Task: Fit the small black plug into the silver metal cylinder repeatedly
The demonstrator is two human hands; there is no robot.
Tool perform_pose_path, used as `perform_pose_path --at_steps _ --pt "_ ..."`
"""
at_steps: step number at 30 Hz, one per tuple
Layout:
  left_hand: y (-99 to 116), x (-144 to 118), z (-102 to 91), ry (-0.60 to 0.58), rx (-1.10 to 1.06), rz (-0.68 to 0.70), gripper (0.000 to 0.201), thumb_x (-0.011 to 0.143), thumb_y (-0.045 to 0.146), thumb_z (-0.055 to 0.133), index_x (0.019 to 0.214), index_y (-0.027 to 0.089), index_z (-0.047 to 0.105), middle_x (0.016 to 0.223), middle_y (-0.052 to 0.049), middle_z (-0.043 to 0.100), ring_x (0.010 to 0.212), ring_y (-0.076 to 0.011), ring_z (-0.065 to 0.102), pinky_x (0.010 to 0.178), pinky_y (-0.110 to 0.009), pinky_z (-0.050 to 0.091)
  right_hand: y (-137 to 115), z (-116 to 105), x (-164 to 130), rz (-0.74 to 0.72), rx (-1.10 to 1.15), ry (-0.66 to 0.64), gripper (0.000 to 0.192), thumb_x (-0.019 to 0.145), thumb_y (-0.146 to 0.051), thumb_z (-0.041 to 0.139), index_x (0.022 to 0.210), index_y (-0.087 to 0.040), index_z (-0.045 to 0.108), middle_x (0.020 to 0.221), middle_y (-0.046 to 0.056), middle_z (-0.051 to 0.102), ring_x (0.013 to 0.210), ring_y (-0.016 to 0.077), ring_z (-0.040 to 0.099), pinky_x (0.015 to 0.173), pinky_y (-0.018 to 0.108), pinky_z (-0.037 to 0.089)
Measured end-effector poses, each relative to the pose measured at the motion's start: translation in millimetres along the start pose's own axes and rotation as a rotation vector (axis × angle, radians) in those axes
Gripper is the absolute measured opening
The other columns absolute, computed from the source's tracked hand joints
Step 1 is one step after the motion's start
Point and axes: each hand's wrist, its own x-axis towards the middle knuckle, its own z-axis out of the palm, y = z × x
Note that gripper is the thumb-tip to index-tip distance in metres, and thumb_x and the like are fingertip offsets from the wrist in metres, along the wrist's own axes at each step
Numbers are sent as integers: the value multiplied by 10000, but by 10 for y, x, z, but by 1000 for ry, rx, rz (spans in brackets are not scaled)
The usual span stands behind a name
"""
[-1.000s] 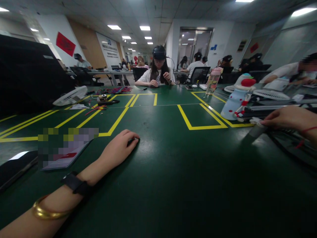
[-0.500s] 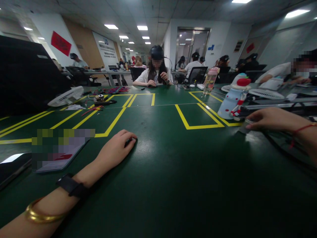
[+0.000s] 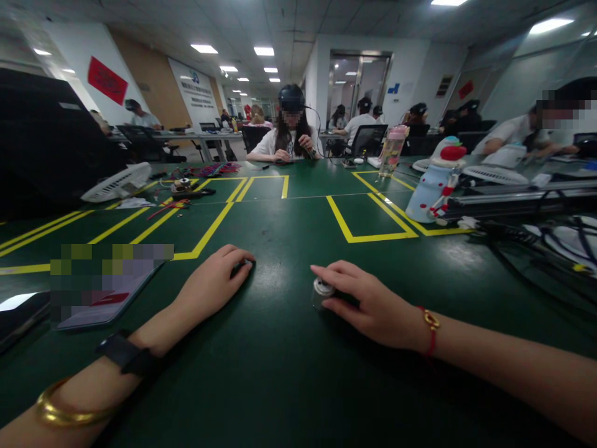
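My left hand (image 3: 212, 287) rests palm down on the green table (image 3: 289, 367), fingers curled over a small dark object that is mostly hidden. A black band and a gold bangle sit on that wrist. My right hand (image 3: 368, 302) lies near the table's middle, its fingers closed round a small silver cylinder (image 3: 321, 291) that touches the tabletop. A red cord bracelet circles the right wrist.
A tablet (image 3: 100, 292) lies at the left. A white fan (image 3: 116, 183) and small parts sit further back left. A pale blue bottle (image 3: 431, 183), a pink-lidded bottle (image 3: 390, 150) and black cables (image 3: 550, 249) occupy the right. Other people sit at the far end and right.
My right hand has come from the far right edge to the table's middle, bringing the small silver cylinder with it. My left hand has stayed put.
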Motion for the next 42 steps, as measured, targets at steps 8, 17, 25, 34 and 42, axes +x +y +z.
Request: perform_pose_path --at_steps 8,17,25,34,42 --pt "736 -93 -116 -23 -362 117 255 890 351 445 1076 267 597 1011 -20 583 886 -160 546 746 -285 432 100 143 -21 144 240 99 636 763 -335 621 1324 -220 345 1115 38 577 984 105 545 891 277 450" --pt "1174 -131 -153 -57 -609 43 195 848 365 527 893 250 679 896 -10 590 772 -141 540 629 -257 409 51 127 -6 111 178 79 444 735 -285 644 1154 -232 506 1089 0 583 958 89 543 853 236 443" --pt "1167 -91 -132 48 -634 37 166 856 337 523 865 235 654 861 0 566 775 -139 519 658 -263 397 57 137 -22 92 134 76 406 732 -290 627 1115 -221 511 1067 2 567 927 90 522 828 237 433" --pt "979 -183 119 -108 -504 66 141 832 314 553 841 261 684 864 -7 578 850 -167 538 778 -311 412 37 130 -48 166 116 133 341 708 -245 610 1023 -199 488 930 3 576 789 92 521 681 229 431" --pt "986 -175 120 -147 -517 59 194 827 338 545 923 273 702 866 -19 591 826 -172 558 757 -314 432 26 159 -58 83 56 146 478 729 -255 590 1184 -210 450 1102 46 549 955 125 521 839 268 426"
